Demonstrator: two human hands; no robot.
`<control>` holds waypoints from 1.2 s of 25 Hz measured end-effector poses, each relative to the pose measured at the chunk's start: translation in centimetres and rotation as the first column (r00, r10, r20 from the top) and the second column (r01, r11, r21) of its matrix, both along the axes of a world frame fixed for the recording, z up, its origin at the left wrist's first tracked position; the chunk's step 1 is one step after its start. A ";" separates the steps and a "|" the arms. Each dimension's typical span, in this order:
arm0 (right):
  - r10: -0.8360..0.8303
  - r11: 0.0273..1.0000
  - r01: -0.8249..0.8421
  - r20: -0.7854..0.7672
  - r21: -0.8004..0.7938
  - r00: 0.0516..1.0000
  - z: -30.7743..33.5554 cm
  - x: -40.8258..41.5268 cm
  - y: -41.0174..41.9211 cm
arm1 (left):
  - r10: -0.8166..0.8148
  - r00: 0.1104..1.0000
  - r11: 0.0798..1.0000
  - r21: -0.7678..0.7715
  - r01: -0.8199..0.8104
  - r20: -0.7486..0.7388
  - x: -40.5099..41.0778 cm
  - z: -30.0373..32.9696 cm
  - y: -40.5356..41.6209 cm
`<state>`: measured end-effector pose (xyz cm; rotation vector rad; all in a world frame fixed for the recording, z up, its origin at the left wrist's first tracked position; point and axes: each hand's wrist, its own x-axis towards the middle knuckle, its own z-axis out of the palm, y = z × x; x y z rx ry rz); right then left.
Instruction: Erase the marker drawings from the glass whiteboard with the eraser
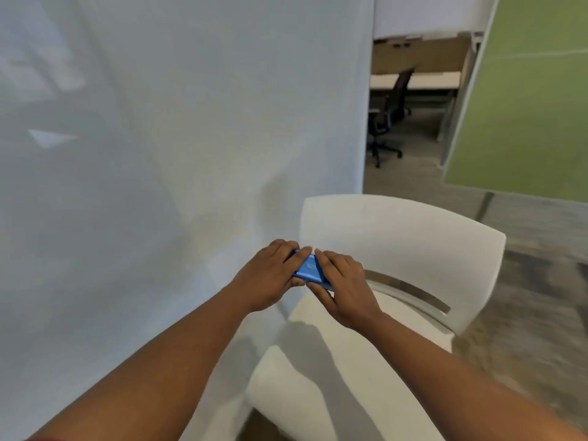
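The glass whiteboard [165, 148] fills the left and centre of the view as a pale, glossy surface with faint reflections; no marker lines show on the visible part. A small blue eraser [308, 269] is held low in the middle, above a white chair. My left hand [270, 276] grips its left end with fingers curled over the top. My right hand [342, 286] holds its right end, fingers laid across it. Much of the eraser is hidden under both hands.
A white chair [397, 237] with a curved back stands directly below and right of the hands. Beyond the board's right edge are a black office chair [386, 122], desks [423, 79] and grey floor. A green partition [525, 100] stands at right.
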<state>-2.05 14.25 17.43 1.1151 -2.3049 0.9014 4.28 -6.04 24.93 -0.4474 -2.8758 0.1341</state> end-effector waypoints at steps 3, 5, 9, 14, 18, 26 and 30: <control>-0.091 0.990 0.076 0.131 0.115 0.987 -8.1 -1.1 4.2 | -0.044 0.990 0.997 0.075 0.034 0.135 -3.8 -8.9 4.0; -0.150 0.976 0.115 0.187 0.185 0.971 -13.2 -1.3 5.6 | -0.056 0.974 0.993 0.111 0.032 0.219 -5.3 -14.8 5.6; -0.181 0.953 0.099 0.275 0.286 0.944 -22.3 -0.3 7.2 | -0.093 0.924 0.983 0.182 0.026 0.370 -6.1 -25.5 6.8; -0.221 0.937 0.103 0.338 0.335 0.915 -28.4 0.2 7.3 | -0.089 0.887 0.972 0.235 -0.022 0.452 -5.6 -33.8 6.9; -0.247 0.930 0.121 0.344 0.348 0.906 -29.2 -0.1 6.7 | -0.087 0.891 0.962 0.269 -0.040 0.446 -5.8 -35.1 6.6; -0.309 0.880 0.112 0.378 0.462 0.873 -28.8 -0.6 6.4 | -0.026 0.883 0.975 0.207 -0.081 0.468 -5.6 -36.0 6.8; -0.315 0.873 0.099 0.396 0.477 0.863 -28.5 -0.5 6.1 | 0.025 0.913 0.969 0.213 -0.122 0.407 -5.3 -34.4 6.5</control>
